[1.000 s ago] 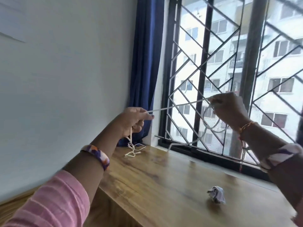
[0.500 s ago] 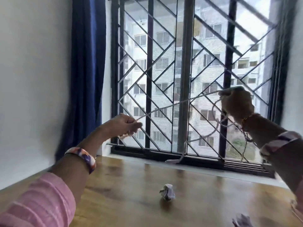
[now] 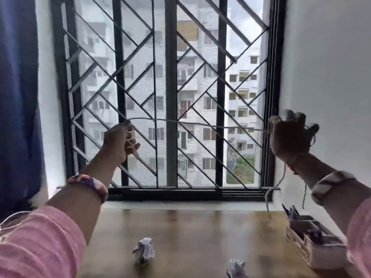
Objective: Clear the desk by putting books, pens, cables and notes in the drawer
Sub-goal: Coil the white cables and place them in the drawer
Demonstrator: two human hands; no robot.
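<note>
Landmark = wooden desk (image 3: 200,233). Behind its far edge: window w/ black metal grille (image 3: 170,97), apartment block visible thru it; blue curtain (image 3: 18,97) at far-left corner, white wall on right side. On desk, near edge approx centre: crumpled paper ball (image 3: 143,253); second crumpled ball (image 3: 236,268) just right of it, cut off by frame bottom. Right end of desk: light-coloured organiser box (image 3: 309,243) w/ compartments; back compartment holds dark pens (image 3: 291,211) standing tilted, other compartments hold dark/purplish bits, too blurry to tell what. Both hands raised well above desk, in front of grille. White cable (image 3: 200,124) stretched roughly level between them, slight sag. Left hand (image 3: 120,141) pinches cable end btw thumb + curled fingers, a short bit pokes out below fist. Right hand (image 3: 289,135) seen from the back, fingers spread upward, cable seems looped round them, exact grip cannot tell (motion blur). Rest of cable hangs down from right hand past wrist toward desk's right end near organiser box. Nothing btw cable and desk besides the arms; patterned bangles on both wrists, pink sleeves.
</note>
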